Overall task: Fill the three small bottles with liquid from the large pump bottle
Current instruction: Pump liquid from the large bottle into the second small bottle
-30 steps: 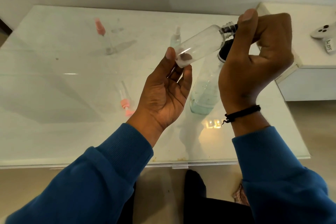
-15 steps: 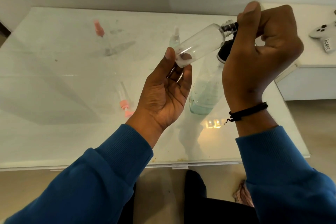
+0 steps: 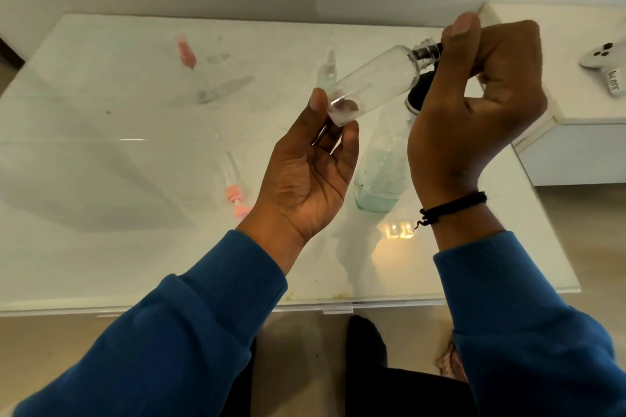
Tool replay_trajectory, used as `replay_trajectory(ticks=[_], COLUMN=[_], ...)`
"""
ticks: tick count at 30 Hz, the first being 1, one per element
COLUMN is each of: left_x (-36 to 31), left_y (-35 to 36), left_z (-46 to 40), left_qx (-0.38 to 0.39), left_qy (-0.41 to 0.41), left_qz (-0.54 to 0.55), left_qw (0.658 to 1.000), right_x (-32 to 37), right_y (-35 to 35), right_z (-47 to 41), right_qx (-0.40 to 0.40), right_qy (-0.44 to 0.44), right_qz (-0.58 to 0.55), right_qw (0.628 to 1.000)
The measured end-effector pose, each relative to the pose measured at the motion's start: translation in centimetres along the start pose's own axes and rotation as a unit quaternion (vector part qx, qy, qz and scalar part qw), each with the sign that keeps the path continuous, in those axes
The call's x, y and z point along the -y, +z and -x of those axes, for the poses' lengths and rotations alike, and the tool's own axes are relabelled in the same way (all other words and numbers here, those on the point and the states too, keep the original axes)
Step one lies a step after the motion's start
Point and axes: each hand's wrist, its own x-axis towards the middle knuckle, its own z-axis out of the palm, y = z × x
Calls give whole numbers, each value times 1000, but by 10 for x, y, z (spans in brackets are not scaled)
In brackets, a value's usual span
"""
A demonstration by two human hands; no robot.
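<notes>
A clear small bottle (image 3: 372, 81) lies tilted in the air, neck up to the right. My left hand (image 3: 311, 166) holds its base between thumb and fingertips. My right hand (image 3: 474, 98) grips the black pump head of the large pump bottle (image 3: 382, 176), whose nozzle sits at the small bottle's threaded mouth. The large bottle stands on the table with pale green liquid in its lower part. A small bottle with a pink cap (image 3: 193, 68) and another with a clear cap (image 3: 327, 69) stand farther back.
A loose pink spray top with its tube (image 3: 233, 183) lies on the white glass table (image 3: 101, 179) left of my left hand. A white side unit (image 3: 582, 118) at the right carries a white game controller (image 3: 606, 57).
My right hand has shifted slightly right and lower on the pump head, thumb still raised. The small bottle and my left hand have barely moved.
</notes>
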Motion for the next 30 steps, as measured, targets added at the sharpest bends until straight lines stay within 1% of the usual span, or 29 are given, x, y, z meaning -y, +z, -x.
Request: replay_trajectory(ticks=[5, 11, 15, 19, 24, 30], left_x=[-1, -2, -2, -2, -1, -1], left_y=[0, 1, 4, 5, 6, 7], left_z=[-1, 1, 1, 3, 3, 4], left_qx=[12, 5, 1, -11, -11, -17], left_qy=[0, -2, -1, -1, 1, 2], left_qz=[1, 0, -5, -10, -12, -10], left_qw=[1000, 1000, 1000, 1000, 1000, 1000], right_x=[1, -1, 0, 2, 3, 6], right_y=[1, -1, 0, -2, -1, 0], right_z=[-6, 0, -5, 1, -5, -3], right_qx=[-12, 7, -9, 11, 0, 16], right_qy=[-6, -4, -13, -7, -5, 0], right_qz=[16, 8, 19, -6, 7, 1], right_qw=[1000, 1000, 1000, 1000, 1000, 1000])
